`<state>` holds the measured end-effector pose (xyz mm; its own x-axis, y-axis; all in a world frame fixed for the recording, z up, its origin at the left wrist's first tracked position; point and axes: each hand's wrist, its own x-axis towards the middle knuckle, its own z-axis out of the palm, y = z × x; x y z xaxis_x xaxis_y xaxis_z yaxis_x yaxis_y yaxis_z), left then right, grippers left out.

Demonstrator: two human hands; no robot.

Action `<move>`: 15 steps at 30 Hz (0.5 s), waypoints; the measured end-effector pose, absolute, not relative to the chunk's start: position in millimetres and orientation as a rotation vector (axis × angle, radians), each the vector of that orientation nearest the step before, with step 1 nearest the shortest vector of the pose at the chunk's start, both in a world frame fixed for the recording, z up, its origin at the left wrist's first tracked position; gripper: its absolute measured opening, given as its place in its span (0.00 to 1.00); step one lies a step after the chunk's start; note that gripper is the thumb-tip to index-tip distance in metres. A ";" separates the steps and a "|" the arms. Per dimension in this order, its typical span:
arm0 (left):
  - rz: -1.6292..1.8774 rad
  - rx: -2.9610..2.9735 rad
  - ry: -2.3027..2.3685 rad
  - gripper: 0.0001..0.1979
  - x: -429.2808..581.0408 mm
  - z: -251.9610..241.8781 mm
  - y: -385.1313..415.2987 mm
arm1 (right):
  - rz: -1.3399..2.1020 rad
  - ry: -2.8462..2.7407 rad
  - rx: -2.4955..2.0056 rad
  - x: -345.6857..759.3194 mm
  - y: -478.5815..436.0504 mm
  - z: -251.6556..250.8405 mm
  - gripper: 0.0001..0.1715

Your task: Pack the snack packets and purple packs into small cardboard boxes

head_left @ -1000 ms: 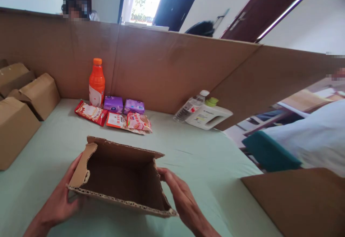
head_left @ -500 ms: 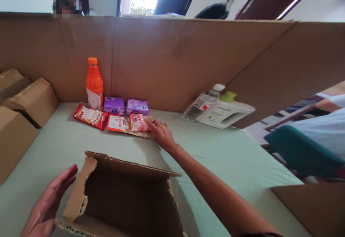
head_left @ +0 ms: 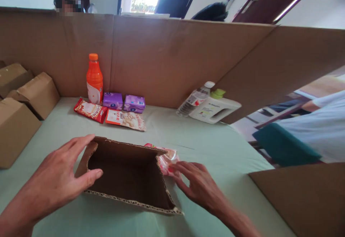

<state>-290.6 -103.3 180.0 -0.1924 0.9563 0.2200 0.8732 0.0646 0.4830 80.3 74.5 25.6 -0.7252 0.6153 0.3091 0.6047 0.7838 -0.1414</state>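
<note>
A cardboard box with torn edges and its open side up sits in front of me; its dark inside shows nothing. My left hand spans the left wall of the box, fingers along the far left corner and thumb over the opening. Just right of the box, my right hand pinches a pink and clear plastic packet, partly hidden behind the box's wall. Farther back lie a red snack bag and a white, orange-edged snack bag.
Behind the bags stand an orange drink bottle and two purple packs, one left, one right. A clear bottle leans by a white jug. Cardboard boxes line the left; a cardboard wall closes the back.
My right hand has drawn the pink packet off the white snack bag, toward me and right, beside the box. My left hand has come onto the box's left wall. The box has shifted.
</note>
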 end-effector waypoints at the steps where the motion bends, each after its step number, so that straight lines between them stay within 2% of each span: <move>1: 0.696 1.944 2.216 0.34 -289.3 184.0 -100.1 | 0.102 -2.630 -0.917 83.1 72.8 28.8 0.15; 5: 0.307 2.009 2.372 0.33 -282.6 190.4 -88.2 | 0.277 -2.580 -0.994 69.3 88.3 41.4 0.20; 9: 0.094 2.075 2.394 0.33 -274.9 188.3 -83.1 | 0.338 -2.707 -1.073 33.4 117.4 34.5 0.22; 11: 0.075 2.054 2.422 0.34 -274.0 187.3 -84.1 | 0.353 -2.764 -1.061 18.6 127.4 25.4 0.24; 15: 0.262 2.004 2.349 0.35 -280.9 189.3 -90.4 | 0.392 -2.787 -1.080 11.2 138.8 13.3 0.30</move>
